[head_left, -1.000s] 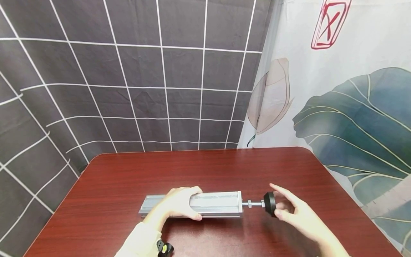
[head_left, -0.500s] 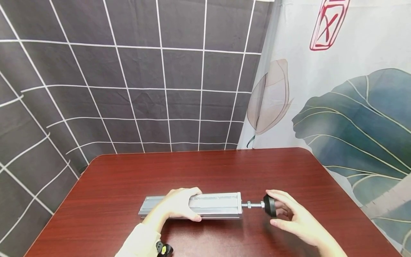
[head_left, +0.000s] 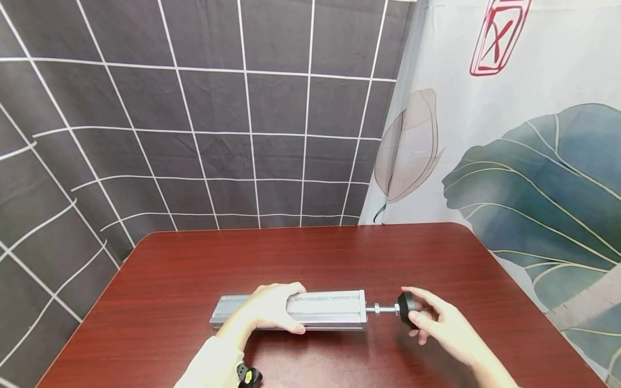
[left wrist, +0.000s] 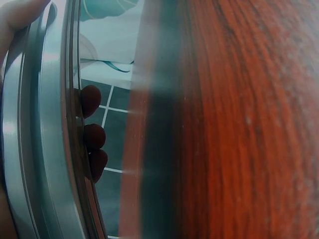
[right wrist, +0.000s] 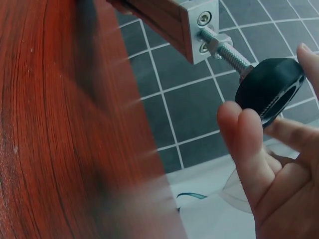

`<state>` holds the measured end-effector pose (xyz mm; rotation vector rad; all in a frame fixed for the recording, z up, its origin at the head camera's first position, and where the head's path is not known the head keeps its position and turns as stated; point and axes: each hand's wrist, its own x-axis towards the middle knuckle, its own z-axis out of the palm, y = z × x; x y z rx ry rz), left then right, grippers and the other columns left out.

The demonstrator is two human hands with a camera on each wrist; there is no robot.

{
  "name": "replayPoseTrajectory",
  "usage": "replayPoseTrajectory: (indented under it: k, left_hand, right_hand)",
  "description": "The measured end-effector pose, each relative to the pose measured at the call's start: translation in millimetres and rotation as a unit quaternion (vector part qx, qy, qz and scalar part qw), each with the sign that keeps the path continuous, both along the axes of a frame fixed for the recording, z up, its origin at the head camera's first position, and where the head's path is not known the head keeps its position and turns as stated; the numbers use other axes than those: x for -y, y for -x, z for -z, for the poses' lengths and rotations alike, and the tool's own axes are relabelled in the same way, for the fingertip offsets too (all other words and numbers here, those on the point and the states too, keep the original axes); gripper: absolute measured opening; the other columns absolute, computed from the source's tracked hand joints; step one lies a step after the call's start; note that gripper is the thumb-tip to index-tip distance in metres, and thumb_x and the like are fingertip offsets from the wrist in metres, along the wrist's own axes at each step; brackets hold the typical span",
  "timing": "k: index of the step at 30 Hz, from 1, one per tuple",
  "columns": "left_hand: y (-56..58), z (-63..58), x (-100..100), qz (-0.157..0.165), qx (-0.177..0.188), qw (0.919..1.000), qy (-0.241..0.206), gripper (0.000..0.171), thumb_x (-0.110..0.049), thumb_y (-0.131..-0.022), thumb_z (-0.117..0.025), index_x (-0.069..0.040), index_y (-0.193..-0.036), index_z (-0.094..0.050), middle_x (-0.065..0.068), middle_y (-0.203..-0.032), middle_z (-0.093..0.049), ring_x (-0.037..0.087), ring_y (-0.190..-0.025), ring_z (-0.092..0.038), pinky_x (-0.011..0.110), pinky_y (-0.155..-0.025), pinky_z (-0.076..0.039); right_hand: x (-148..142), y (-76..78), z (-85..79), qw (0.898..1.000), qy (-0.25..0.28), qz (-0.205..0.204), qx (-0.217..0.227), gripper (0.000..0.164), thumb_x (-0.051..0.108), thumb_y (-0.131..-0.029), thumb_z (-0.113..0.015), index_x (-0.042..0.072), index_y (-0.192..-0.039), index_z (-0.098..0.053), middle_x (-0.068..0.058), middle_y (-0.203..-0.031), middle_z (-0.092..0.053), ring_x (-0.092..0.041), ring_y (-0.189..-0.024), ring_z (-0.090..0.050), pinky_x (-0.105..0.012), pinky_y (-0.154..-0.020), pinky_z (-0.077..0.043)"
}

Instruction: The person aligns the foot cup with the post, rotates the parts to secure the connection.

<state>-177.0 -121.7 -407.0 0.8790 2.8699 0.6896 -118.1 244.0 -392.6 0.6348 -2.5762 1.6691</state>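
Observation:
My left hand [head_left: 274, 307] grips a silver aluminium extrusion [head_left: 327, 304] across its middle. The left wrist view shows the grooved extrusion [left wrist: 50, 129] upright along the left, with several fingertips [left wrist: 92, 137] curled past its far edge. A threaded stud [head_left: 386, 309] with nuts runs out of the end plate to a black levelling foot [head_left: 406, 309]. My right hand [head_left: 443, 326] pinches the foot's rim between thumb and fingers. From the right wrist, the round foot [right wrist: 269, 89], the stud [right wrist: 234, 59] and the screwed end plate [right wrist: 203, 30] show closely.
A red-brown wooden table [head_left: 291, 253] lies beneath both hands. Behind it hangs a grey cloth with white grid lines [head_left: 276, 102], and a white curtain with leaf prints [head_left: 538, 188] hangs at the right. A black wrist strap [head_left: 248, 375] sits on the left forearm.
My right hand's fingers have spread around the black levelling foot, then closed on it, with the thumb moving up onto its rim. The left hand and extrusion have stayed in place.

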Motion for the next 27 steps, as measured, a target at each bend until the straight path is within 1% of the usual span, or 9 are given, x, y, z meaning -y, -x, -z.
replayPoseTrajectory:
  k: [2, 5, 10, 12, 14, 19, 21, 23, 27]
  left_hand:
    - [0.1, 0.6, 1, -0.001, 0.000, 1.0000, 0.001, 0.063, -0.059, -0.054, -0.075, -0.030, -0.107, -0.059, -0.017, -0.090, -0.061, 0.002, -0.080, -0.056, 0.035, -0.071, -0.042]
    - [0.3, 0.9, 1, -0.003, 0.000, 1.0000, 0.003, 0.063, -0.060, -0.054, -0.075, -0.031, -0.107, -0.059, -0.016, -0.091, -0.062, 0.002, -0.081, -0.056, 0.036, -0.072, -0.042]
    - [1.0, -0.6, -1, 0.001, -0.002, 1.0000, 0.001, 0.063, -0.060, -0.054, -0.075, -0.031, -0.108, -0.059, -0.017, -0.091, -0.062, 0.002, -0.080, -0.057, 0.035, -0.072, -0.042]
    - [2.0, -1.3, -2, 0.004, -0.001, 1.0000, -0.003, 0.063, -0.061, -0.054, -0.075, -0.031, -0.108, -0.059, -0.017, -0.091, -0.062, 0.002, -0.080, -0.057, 0.035, -0.072, -0.042]
    - [3.3, -1.5, -3, 0.006, -0.001, 1.0000, -0.005, 0.064, -0.061, -0.054, -0.074, -0.031, -0.108, -0.058, -0.017, -0.092, -0.062, 0.001, -0.080, -0.056, 0.034, -0.071, -0.042]
    - [3.8, -1.5, -2, 0.000, 0.004, 1.0000, -0.006, 0.063, -0.061, -0.054, -0.075, -0.032, -0.108, -0.059, -0.017, -0.091, -0.062, 0.001, -0.079, -0.056, 0.034, -0.071, -0.042]
    - [3.6, -1.2, -1, 0.000, 0.007, 1.0000, -0.006, 0.063, -0.060, -0.054, -0.075, -0.032, -0.108, -0.058, -0.017, -0.091, -0.062, 0.001, -0.079, -0.055, 0.034, -0.071, -0.041]
    - [3.2, -0.8, -1, -0.001, 0.009, 0.9999, -0.005, 0.063, -0.060, -0.054, -0.075, -0.032, -0.108, -0.059, -0.017, -0.091, -0.062, 0.001, -0.079, -0.056, 0.035, -0.071, -0.041]
    - [2.5, -0.4, 1, 0.000, 0.011, 0.9999, -0.003, 0.064, -0.060, -0.054, -0.075, -0.031, -0.108, -0.059, -0.017, -0.091, -0.062, 0.001, -0.079, -0.056, 0.035, -0.071, -0.041]
  right_hand:
    - [2, 0.0, -1.0, 1.000, -0.004, 0.002, -0.004, 0.038, 0.003, -0.090, -0.056, 0.009, -0.128, -0.050, -0.003, -0.088, -0.061, -0.024, -0.057, -0.063, -0.033, -0.053, -0.050]
    - [1, 0.3, -2.9, 1.000, -0.023, -0.004, -0.012, 0.040, 0.004, -0.091, -0.054, 0.011, -0.130, -0.048, 0.001, -0.093, -0.062, -0.020, -0.058, -0.062, -0.030, -0.058, -0.050]
    - [-11, 3.2, -2.3, 0.998, -0.034, -0.035, -0.048, 0.069, -0.002, -0.083, -0.064, 0.010, -0.143, -0.033, 0.009, -0.123, -0.052, -0.009, -0.092, -0.060, -0.023, -0.076, -0.048]
    - [-17, 4.1, -0.9, 0.996, -0.026, -0.060, -0.058, 0.081, -0.006, -0.078, -0.068, 0.009, -0.145, -0.026, 0.008, -0.132, -0.046, -0.008, -0.104, -0.055, -0.022, -0.081, -0.046]
    - [-21, 4.9, 0.8, 0.993, -0.017, -0.091, -0.068, 0.086, -0.009, -0.076, -0.069, 0.006, -0.146, -0.022, 0.005, -0.139, -0.038, -0.009, -0.108, -0.052, -0.021, -0.085, -0.044]
    - [-20, 8.5, 4.8, 0.980, 0.017, -0.165, -0.112, 0.077, -0.017, -0.074, -0.066, -0.006, -0.140, -0.029, -0.010, -0.146, -0.027, -0.010, -0.120, -0.046, -0.018, -0.092, -0.040]
    - [-19, 9.7, 5.4, 0.977, 0.020, -0.170, -0.124, 0.072, -0.018, -0.074, -0.066, -0.008, -0.138, -0.033, -0.011, -0.146, -0.027, -0.010, -0.120, -0.046, -0.017, -0.092, -0.039]
    - [-17, 9.6, 5.1, 0.980, 0.018, -0.161, -0.118, 0.070, -0.017, -0.075, -0.065, -0.007, -0.137, -0.036, -0.007, -0.143, -0.031, -0.010, -0.114, -0.051, -0.018, -0.089, -0.042]
    - [-15, 6.4, 3.1, 0.991, -0.005, -0.111, -0.079, 0.067, -0.008, -0.079, -0.067, 0.002, -0.139, -0.039, 0.004, -0.135, -0.039, -0.013, -0.096, -0.060, -0.021, -0.078, -0.048]
